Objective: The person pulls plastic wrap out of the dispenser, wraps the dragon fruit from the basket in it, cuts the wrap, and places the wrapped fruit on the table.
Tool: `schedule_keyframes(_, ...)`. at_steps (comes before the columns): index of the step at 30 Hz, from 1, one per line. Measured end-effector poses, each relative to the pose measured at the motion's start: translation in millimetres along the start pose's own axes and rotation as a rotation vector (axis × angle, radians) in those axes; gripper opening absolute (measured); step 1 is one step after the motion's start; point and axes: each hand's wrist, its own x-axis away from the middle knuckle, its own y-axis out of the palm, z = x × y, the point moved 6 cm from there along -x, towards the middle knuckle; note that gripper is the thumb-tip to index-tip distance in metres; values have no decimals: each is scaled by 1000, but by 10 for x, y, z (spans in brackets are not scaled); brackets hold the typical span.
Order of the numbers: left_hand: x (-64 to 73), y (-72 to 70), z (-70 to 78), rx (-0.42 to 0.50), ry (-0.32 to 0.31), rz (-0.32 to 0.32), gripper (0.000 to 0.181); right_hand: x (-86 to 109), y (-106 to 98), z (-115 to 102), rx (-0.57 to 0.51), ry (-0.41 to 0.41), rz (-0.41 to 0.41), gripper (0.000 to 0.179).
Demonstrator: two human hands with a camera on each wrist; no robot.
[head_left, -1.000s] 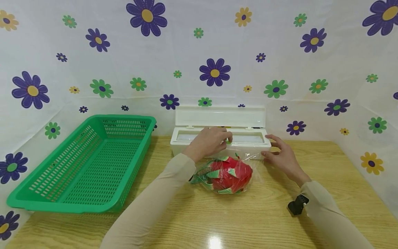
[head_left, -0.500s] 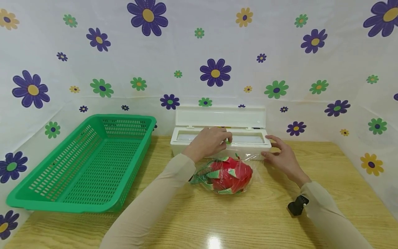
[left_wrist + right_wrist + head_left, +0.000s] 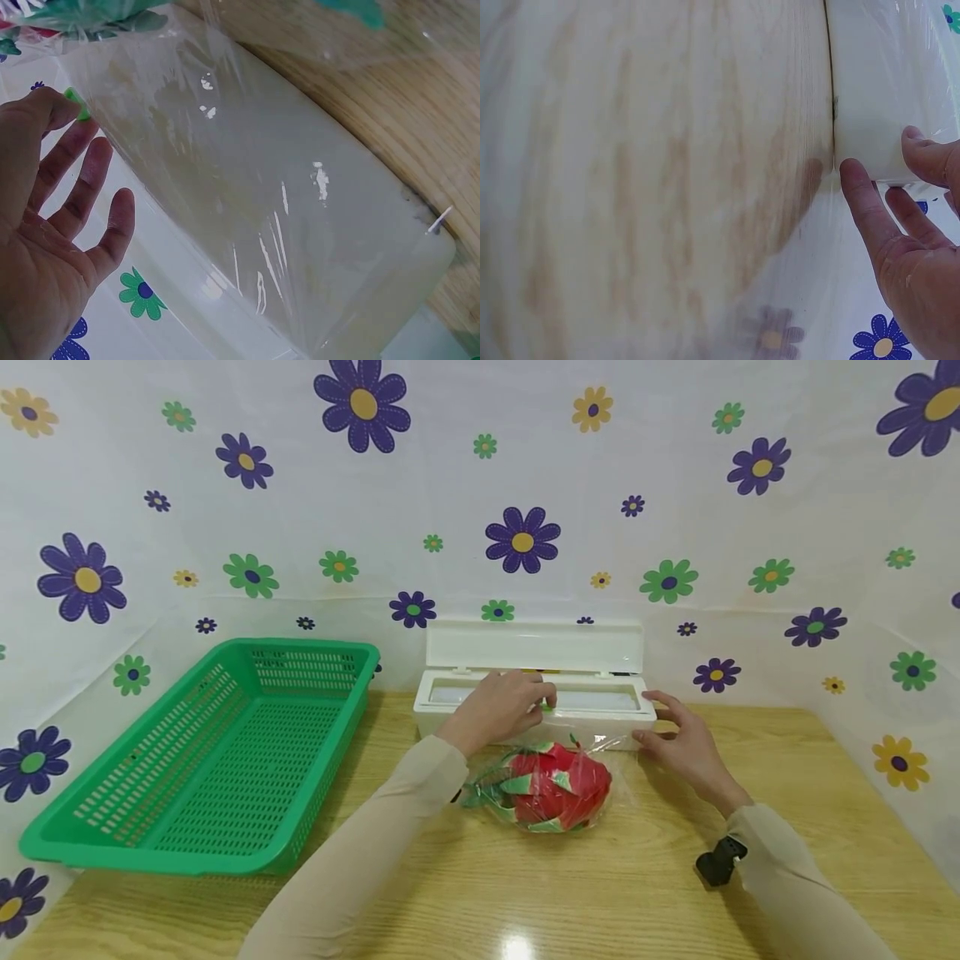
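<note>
A white cling film dispenser (image 3: 442, 724) lies lengthwise on the table with its lid (image 3: 534, 647) raised and a roll of film (image 3: 596, 700) inside. My left hand (image 3: 498, 706) pinches a small green slider (image 3: 77, 103) on its front edge between thumb and forefinger; the other fingers are spread. At the dispenser's right end, my right hand (image 3: 686, 747) grips the corner, thumb on the front face and fingers against the end. Clear film (image 3: 255, 225) drapes down the front face. Just before it, a red dragon fruit (image 3: 558, 785) with green-tipped scales sits under clear film.
A green slotted plastic basket (image 3: 300, 827) stands at the left of the wooden table (image 3: 600, 893). Behind everything rises a white cloth (image 3: 420, 468) with printed flowers. A black device (image 3: 720, 862) is strapped at the right wrist.
</note>
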Motion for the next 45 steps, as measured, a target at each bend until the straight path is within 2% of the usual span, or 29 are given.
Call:
schedule_keyframes(27, 36, 15, -17, -19, 5, 39, 16, 23, 13, -38, 9, -5, 9, 68)
schedule_keyframes(45, 54, 15, -31, -10, -24, 12, 16, 25, 10, 2, 13, -2, 8, 68)
